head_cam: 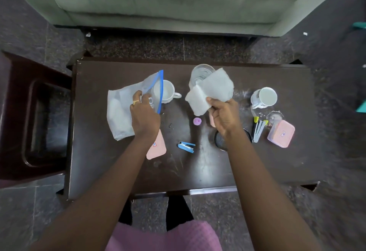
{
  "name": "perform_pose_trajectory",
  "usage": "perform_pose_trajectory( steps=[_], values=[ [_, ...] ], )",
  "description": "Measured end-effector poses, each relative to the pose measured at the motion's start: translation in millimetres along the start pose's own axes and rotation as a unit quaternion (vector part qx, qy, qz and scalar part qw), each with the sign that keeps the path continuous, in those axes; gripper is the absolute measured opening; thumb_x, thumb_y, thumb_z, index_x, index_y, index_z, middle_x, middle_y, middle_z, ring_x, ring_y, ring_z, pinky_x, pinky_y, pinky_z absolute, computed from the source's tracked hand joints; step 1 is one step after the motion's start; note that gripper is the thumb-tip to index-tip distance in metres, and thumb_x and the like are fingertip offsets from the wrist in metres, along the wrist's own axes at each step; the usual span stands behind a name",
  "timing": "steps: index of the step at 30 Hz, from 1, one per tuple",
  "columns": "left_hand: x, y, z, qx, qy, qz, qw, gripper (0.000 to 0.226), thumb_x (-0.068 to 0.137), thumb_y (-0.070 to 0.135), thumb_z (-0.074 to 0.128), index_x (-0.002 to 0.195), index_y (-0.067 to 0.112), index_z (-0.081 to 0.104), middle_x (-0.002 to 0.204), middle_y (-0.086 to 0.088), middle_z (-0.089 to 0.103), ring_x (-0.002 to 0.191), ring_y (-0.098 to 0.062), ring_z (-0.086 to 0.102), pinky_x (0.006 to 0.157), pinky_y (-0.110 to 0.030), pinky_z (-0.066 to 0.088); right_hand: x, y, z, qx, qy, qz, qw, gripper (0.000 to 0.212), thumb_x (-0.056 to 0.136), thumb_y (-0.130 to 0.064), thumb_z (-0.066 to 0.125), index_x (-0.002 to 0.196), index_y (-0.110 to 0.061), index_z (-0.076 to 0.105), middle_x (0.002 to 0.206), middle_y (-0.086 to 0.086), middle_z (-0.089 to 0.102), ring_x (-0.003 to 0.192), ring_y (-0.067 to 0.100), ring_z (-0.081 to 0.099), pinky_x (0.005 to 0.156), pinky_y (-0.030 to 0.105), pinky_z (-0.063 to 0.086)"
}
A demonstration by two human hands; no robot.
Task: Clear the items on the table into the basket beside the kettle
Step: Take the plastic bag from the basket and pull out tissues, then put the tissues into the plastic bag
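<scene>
My left hand (145, 115) grips a clear zip bag (122, 110) with a blue seal strip, holding it up over the table's left part. My right hand (223, 115) holds a folded white cloth (212, 92) in the air, in front of a glass tumbler (200, 72). On the dark table (198, 167) lie a white cup (168, 92), a white mug (264, 98), a pink lid (157, 148), a pink lidded box (281, 133), a blue stapler (186, 147), a small purple piece (197, 121), a black round strainer (220, 140) and a tool with yellow tips (258, 129). No basket or kettle is in view.
A dark wooden side table (33, 116) stands to the left of the table. A grey-green sofa (168, 2) fills the far side. The floor is dark speckled tile. A small clear dish (275, 116) lies behind the pink box.
</scene>
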State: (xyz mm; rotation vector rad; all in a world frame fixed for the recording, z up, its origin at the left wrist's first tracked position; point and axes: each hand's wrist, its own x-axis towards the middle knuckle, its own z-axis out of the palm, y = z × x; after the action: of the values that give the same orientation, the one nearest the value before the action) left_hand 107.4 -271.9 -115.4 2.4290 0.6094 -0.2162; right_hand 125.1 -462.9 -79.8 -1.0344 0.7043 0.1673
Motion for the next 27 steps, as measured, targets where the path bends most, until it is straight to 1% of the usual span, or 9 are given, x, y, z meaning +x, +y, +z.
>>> perform_pose_trajectory(
  steps=[5, 9, 12, 14, 16, 18, 19, 22, 27],
  values=[
    [-11, -6, 7, 0.05, 0.002, -0.016, 0.999, 0.069, 0.07, -0.004, 0.071, 0.13, 0.013, 0.042, 0.146, -0.003, 0.034, 0.118, -0.036, 0.044, 0.088, -0.049, 0.048, -14, -11, -42, -0.1, 0.06, -0.03, 0.993, 0.019, 0.081, 0.007, 0.061, 0.084, -0.011, 0.064, 0.071, -0.006, 0.074, 0.069, 0.013, 0.071, 0.056, 0.033, 0.058],
    [-18, -14, 14, 0.072, 0.014, -0.015, 0.997, 0.073, 0.068, -0.001, 0.074, 0.131, 0.014, 0.04, 0.146, -0.003, 0.033, 0.121, -0.036, 0.042, 0.09, -0.049, 0.046, -27, -14, -67, -0.121, 0.098, -0.04, 0.987, 0.027, 0.081, 0.014, 0.055, 0.076, -0.012, 0.063, 0.071, 0.0, 0.071, 0.07, 0.016, 0.065, 0.071, 0.035, 0.054],
    [-21, -14, 19, 0.082, 0.022, -0.011, 0.996, 0.074, 0.069, 0.003, 0.076, 0.132, 0.015, 0.039, 0.146, -0.004, 0.032, 0.122, -0.035, 0.042, 0.092, -0.049, 0.046, -35, -20, -84, -0.086, 0.131, -0.022, 0.987, 0.027, 0.079, 0.016, 0.04, 0.07, -0.007, 0.05, 0.071, 0.011, 0.047, 0.068, 0.02, 0.046, 0.064, 0.03, 0.039],
    [-23, -14, 21, 0.087, 0.026, -0.006, 0.996, 0.075, 0.07, 0.005, 0.077, 0.133, 0.014, 0.038, 0.145, -0.005, 0.032, 0.122, -0.035, 0.042, 0.092, -0.05, 0.047, -41, -22, -95, -0.021, 0.146, -0.001, 0.989, 0.023, 0.083, 0.007, 0.032, 0.072, -0.009, 0.044, 0.069, 0.014, 0.035, 0.066, 0.019, 0.038, 0.058, 0.026, 0.034],
    [-25, -14, 23, 0.089, 0.031, -0.002, 0.996, 0.075, 0.07, 0.006, 0.078, 0.133, 0.014, 0.038, 0.146, -0.007, 0.033, 0.122, -0.035, 0.042, 0.092, -0.05, 0.046, -47, -24, -105, -0.028, 0.146, 0.001, 0.989, 0.023, 0.09, -0.006, 0.038, 0.071, -0.006, 0.05, 0.066, 0.019, 0.049, 0.064, 0.02, 0.051, 0.057, 0.025, 0.045],
    [-26, -13, 24, 0.091, 0.038, 0.006, 0.995, 0.074, 0.071, 0.009, 0.078, 0.133, 0.014, 0.038, 0.145, -0.008, 0.034, 0.122, -0.035, 0.043, 0.093, -0.05, 0.046, -52, -24, -111, -0.105, 0.142, -0.012, 0.984, 0.018, 0.088, -0.011, 0.056, 0.074, -0.002, 0.063, 0.064, 0.01, 0.067, 0.061, 0.017, 0.062, 0.058, 0.022, 0.052],
    [-26, -13, 24, 0.092, 0.041, 0.008, 0.995, 0.074, 0.071, 0.01, 0.078, 0.133, 0.015, 0.038, 0.145, -0.008, 0.034, 0.122, -0.035, 0.043, 0.093, -0.05, 0.046, -53, -25, -113, -0.142, 0.14, -0.024, 0.98, 0.006, 0.082, -0.006, 0.064, 0.077, -0.005, 0.065, 0.067, 0.006, 0.069, 0.063, 0.018, 0.063, 0.061, 0.025, 0.052],
    [-25, -14, 26, 0.092, 0.046, 0.012, 0.995, 0.075, 0.071, 0.009, 0.078, 0.134, 0.014, 0.037, 0.146, -0.009, 0.034, 0.121, -0.036, 0.045, 0.092, -0.05, 0.046, -51, -24, -123, -0.239, 0.167, -0.02, 0.956, 0.03, 0.07, 0.007, 0.07, 0.086, -0.015, 0.059, 0.086, 0.008, 0.065, 0.076, 0.022, 0.06, 0.073, 0.035, 0.049],
    [-24, -19, 28, 0.098, 0.047, 0.019, 0.994, 0.074, 0.072, 0.008, 0.077, 0.134, 0.016, 0.037, 0.146, -0.007, 0.033, 0.121, -0.035, 0.045, 0.09, -0.049, 0.047, -48, -20, -131, -0.298, 0.22, 0.035, 0.928, 0.022, 0.065, 0.0, 0.068, 0.085, -0.011, 0.064, 0.087, 0.013, 0.062, 0.078, 0.028, 0.058, 0.07, 0.043, 0.05]
  ],
)
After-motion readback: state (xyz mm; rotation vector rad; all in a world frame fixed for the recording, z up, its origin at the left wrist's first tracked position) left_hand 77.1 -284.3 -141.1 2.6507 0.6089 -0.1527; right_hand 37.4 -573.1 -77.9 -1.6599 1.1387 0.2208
